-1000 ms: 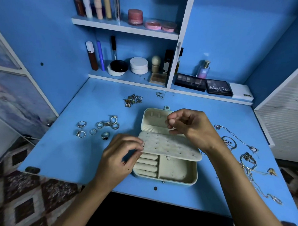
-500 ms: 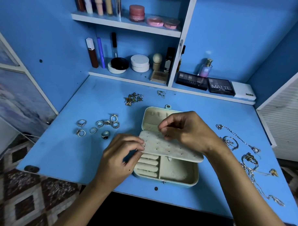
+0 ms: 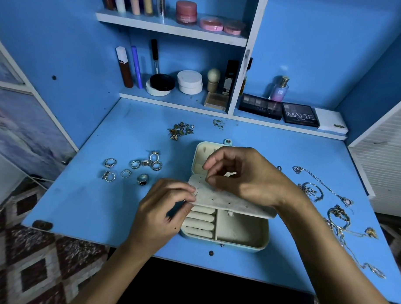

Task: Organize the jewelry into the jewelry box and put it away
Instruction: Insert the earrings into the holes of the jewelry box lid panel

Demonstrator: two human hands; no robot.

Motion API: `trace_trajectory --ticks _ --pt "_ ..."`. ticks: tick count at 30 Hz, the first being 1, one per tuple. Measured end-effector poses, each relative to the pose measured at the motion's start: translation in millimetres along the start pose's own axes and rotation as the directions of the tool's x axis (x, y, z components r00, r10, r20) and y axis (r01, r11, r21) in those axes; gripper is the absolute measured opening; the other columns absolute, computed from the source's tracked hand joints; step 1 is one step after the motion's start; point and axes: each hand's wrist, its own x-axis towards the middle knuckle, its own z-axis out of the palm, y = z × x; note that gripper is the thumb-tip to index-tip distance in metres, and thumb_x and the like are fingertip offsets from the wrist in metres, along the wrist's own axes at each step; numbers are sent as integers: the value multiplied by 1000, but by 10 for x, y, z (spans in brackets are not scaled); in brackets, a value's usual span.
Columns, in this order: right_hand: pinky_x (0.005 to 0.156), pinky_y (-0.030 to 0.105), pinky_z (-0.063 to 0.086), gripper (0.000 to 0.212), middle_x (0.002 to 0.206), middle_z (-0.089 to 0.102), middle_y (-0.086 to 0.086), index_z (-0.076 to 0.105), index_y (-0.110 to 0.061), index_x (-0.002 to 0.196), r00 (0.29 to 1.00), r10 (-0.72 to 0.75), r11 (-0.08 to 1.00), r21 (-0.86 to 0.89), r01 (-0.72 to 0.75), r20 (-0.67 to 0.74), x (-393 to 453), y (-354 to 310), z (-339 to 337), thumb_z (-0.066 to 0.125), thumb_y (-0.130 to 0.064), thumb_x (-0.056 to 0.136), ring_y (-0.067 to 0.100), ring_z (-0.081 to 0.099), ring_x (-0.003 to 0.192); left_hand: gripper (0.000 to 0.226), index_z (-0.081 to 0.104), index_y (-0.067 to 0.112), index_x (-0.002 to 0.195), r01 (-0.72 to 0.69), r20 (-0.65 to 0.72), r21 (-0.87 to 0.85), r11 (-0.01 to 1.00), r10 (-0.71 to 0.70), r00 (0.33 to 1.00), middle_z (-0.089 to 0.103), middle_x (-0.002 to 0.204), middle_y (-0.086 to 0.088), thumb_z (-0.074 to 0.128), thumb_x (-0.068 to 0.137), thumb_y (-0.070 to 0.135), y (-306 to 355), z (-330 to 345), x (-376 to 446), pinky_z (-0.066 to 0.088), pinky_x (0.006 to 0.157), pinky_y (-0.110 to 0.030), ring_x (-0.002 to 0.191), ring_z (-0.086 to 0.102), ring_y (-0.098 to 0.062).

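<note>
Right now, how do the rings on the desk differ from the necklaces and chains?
The rings lie left of the jewelry box, the necklaces and chains right of it. The rings are small separate hoops, spaced apart; the necklaces and chains are long strands, looped and overlapping. Both are metallic and lie outside the box on the desk.

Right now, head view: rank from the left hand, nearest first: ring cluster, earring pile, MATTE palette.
From the left hand:
1. Ring cluster, just up-left on the desk.
2. Earring pile, farther back, mid-desk.
3. MATTE palette, back right on the low shelf.
</note>
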Motion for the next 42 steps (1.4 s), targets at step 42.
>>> trace_trajectory --ticks 42 --pt "73 9 46 16 86 73 -14 66 -22 96 987 22 957 -289 25 159 35 -235 101 75 -11 86 -1 68 84 14 60 17 94 93 -33 9 996 -92 995 65 100 4 69 86 10 -4 -4 -17 51 82 -30 95 66 -16"
